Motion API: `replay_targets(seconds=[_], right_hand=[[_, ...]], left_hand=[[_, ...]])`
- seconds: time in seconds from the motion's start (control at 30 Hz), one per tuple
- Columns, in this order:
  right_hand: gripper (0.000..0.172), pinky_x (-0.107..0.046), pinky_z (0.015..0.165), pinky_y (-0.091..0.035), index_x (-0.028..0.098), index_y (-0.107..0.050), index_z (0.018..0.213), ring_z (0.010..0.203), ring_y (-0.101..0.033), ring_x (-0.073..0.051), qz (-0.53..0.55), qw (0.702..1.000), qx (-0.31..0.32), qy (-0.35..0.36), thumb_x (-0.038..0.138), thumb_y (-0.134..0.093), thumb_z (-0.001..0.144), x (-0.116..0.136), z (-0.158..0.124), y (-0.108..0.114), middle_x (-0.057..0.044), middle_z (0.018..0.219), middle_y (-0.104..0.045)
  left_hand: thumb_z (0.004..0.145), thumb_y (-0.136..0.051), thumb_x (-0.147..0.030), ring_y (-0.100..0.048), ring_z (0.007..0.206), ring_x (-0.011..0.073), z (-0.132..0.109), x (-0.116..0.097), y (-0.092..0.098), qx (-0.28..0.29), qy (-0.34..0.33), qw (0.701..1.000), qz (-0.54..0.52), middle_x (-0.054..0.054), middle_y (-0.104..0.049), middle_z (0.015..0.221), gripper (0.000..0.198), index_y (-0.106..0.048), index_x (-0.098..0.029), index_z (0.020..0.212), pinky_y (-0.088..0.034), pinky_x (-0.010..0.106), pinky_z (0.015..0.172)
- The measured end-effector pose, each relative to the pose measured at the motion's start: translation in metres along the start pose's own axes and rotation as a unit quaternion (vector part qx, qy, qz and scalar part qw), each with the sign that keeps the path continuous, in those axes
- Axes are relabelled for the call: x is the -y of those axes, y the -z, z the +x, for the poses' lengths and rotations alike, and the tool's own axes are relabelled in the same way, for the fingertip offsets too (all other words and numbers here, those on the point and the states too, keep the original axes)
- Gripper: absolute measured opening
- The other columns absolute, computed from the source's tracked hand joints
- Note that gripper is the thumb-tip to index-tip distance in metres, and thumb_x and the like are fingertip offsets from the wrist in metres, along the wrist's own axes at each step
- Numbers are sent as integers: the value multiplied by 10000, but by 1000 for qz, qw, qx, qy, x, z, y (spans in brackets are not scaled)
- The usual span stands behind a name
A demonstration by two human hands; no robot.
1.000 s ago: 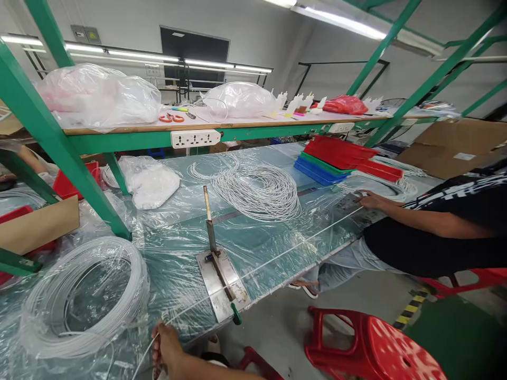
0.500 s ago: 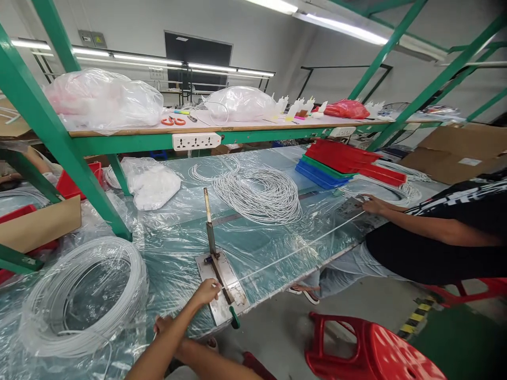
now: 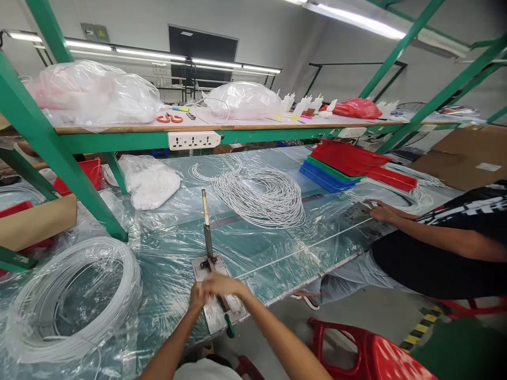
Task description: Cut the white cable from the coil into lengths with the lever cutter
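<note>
My left hand [image 3: 198, 297] and my right hand [image 3: 225, 286] meet over the metal cutter plate [image 3: 216, 316] at the table's near edge, and both are smeared by motion. The cutter's lever [image 3: 206, 221] stands upright just behind them. A taut white wire [image 3: 301, 249] runs from my hands across the plastic-covered table to a co-worker's hand [image 3: 382, 212] at the right. Whether my fingers grip the wire is hidden by the blur.
A large coil of white wire [image 3: 71, 301] lies at the left and a looser pile [image 3: 259, 195] mid-table. Stacked red, green and blue trays [image 3: 336, 166] sit at the right. Green frame posts [image 3: 51, 142] carry a shelf with bags. A red stool [image 3: 372, 353] stands below.
My right hand came up from the table edge to the cutter plate and joined my left hand there. The co-worker's hand stays on the wire's far end.
</note>
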State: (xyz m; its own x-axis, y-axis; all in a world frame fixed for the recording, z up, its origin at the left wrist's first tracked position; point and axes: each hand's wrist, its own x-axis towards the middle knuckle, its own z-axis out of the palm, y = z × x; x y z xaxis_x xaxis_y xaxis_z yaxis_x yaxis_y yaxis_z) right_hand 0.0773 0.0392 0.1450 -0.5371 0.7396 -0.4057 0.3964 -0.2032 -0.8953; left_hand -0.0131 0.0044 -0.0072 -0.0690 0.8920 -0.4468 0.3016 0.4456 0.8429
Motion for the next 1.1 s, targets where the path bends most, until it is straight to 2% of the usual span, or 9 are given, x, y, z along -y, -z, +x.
replay_targets(seconds=[0.1, 0.2, 0.47, 0.63, 0.73, 0.83, 0.93, 1.03, 1.1], right_hand=[[182, -170, 425, -344, 158, -593, 827, 401, -451, -66, 76, 992, -102, 24, 258, -441, 824, 22, 45, 62, 36, 508, -549], [275, -162, 425, -322, 159, -487, 1042, 411, -422, -61, 138, 974, -178, 34, 337, -339, 893, 47, 89, 95, 39, 566, -540], [603, -174, 419, -339, 101, -463, 1101, 367, -379, -62, 218, 969, -114, -2, 562, -137, 892, 84, 127, 108, 40, 493, -470], [781, -158, 491, -340, -25, -461, 1104, 416, -471, -15, 235, 970, -67, 7, 477, 86, 861, 83, 68, 113, 15, 568, -499], [610, -179, 487, -389, 61, -503, 1040, 487, -549, -79, 246, 968, -42, -13, 550, -174, 883, 66, 0, 107, -42, 616, -587], [372, -211, 457, -424, 177, -511, 979, 530, -580, -134, 245, 967, -24, -61, 499, -485, 795, 32, -73, 86, -57, 687, -639], [517, -213, 432, -419, 236, -394, 1191, 530, -594, -142, 258, 956, -58, -124, 374, -545, 717, -15, -125, 51, -26, 728, -637], [691, -184, 336, -316, 224, -289, 1265, 351, -455, -94, 267, 939, -120, -178, 318, -530, 624, -62, -142, 16, 66, 567, -530], [568, -179, 297, -205, 198, -405, 1122, 276, -290, -56, 259, 935, -144, -193, 365, -527, 593, -85, -140, -1, 110, 475, -409]], left_hand=[[633, -596, -357, -481, 519, 156, -3, 1, -4, -33, 13, 999, 9, -11, -458, 427, 315, -498, -162, 405, -314, 270, 540], [635, -587, -332, -486, 516, 142, -5, 0, -7, -57, 22, 998, 20, -22, -464, 431, 284, -517, -162, 418, -311, 250, 533], [659, -577, -323, -490, 540, 146, -10, -5, -9, -92, 12, 994, 51, -24, -435, 425, 312, -490, -164, 404, -280, 229, 517], [667, -585, -315, -516, 568, 157, -11, -5, -10, -106, 13, 991, 78, -16, -458, 455, 310, -486, -161, 416, -274, 230, 537], [683, -586, -306, -552, 632, 170, -12, -6, -10, -108, 4, 990, 90, 8, -543, 536, 263, -537, -156, 473, -296, 231, 573], [699, -581, -280, -577, 686, 181, -13, -7, -9, -107, -3, 990, 96, 34, -604, 609, 225, -570, -153, 514, -319, 231, 607], [709, -582, -288, -582, 684, 190, -14, -7, -10, -109, -2, 989, 102, 45, -617, 613, 235, -573, -154, 516, -320, 233, 599], [718, -582, -308, -582, 660, 189, -14, -8, -11, -111, 0, 988, 108, 50, -621, 613, 247, -581, -152, 526, -316, 235, 586], [723, -577, -307, -585, 654, 186, -15, -8, -11, -111, 2, 988, 109, 50, -625, 618, 243, -588, -151, 537, -314, 232, 579]])
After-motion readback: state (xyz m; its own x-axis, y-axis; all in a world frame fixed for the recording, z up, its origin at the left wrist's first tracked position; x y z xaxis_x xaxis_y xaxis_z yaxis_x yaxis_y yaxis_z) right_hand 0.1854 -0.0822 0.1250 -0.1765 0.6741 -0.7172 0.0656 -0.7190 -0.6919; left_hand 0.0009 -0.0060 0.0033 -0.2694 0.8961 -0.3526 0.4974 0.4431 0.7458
